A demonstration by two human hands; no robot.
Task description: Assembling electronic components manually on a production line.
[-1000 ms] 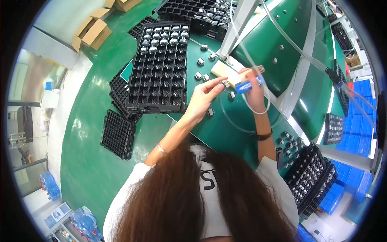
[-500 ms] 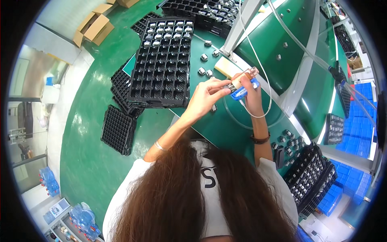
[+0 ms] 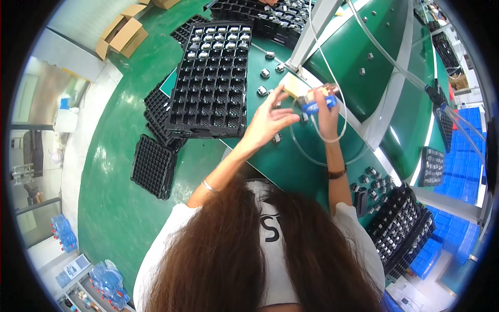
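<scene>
My right hand is closed around a blue hand tool with a light tan and reddish-brown upper part, blurred by motion. A thin white hose loops beside that hand. At the tool's left end is a small grey part, too smeared to name. My left hand has its fingers spread, just left of the tool and apart from it. A pale yellow block lies on the green table just beyond my hands. Small metal-and-black parts are scattered near my left fingertips.
A black compartment tray, its far rows filled with small parts, stands left of my hands. More filled trays sit at the lower right. A metal post rises beyond the block. A person's hand shows at the top edge.
My left fingers, pinched at the tool's left end before, have opened and drawn back from it. The tool has shifted slightly in my right hand. Another person's hand has appeared at the top.
</scene>
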